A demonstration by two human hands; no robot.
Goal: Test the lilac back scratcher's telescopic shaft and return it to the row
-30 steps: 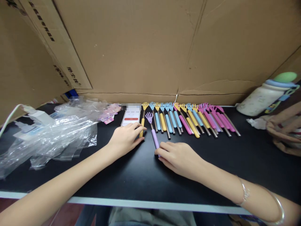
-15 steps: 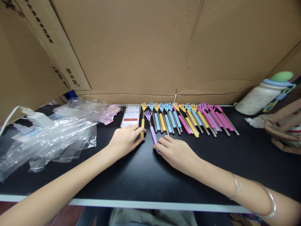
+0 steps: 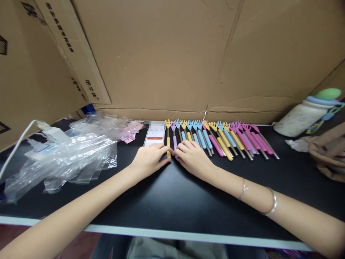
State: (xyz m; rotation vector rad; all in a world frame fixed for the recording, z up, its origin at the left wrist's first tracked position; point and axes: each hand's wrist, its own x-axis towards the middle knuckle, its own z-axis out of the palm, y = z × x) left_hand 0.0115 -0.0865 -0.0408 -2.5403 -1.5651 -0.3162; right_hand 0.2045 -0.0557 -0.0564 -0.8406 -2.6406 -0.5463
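A row of several small hand-shaped back scratchers (image 3: 223, 138) with yellow, blue, pink and purple handles lies along the back of the black table (image 3: 167, 201). My left hand (image 3: 149, 160) lies flat, its fingertips touching the yellow-handled scratcher (image 3: 168, 138) at the row's left end. My right hand (image 3: 192, 158) rests beside it, fingers stretched over the lower end of the purple scratcher (image 3: 174, 136), which lies in the row next to the yellow one. Neither hand grips anything.
A phone (image 3: 155, 135) showing a timer lies left of the row. A heap of clear plastic bags (image 3: 70, 151) and a white charger with cable (image 3: 51, 135) fill the left side. Cardboard walls (image 3: 172, 54) stand behind. A bottle (image 3: 307, 113) and a bag (image 3: 327, 153) sit at the right.
My right hand has pushed the purple scratcher forward and left, from in front of the row into line beside the yellow one. My left hand has stayed at the yellow scratcher.
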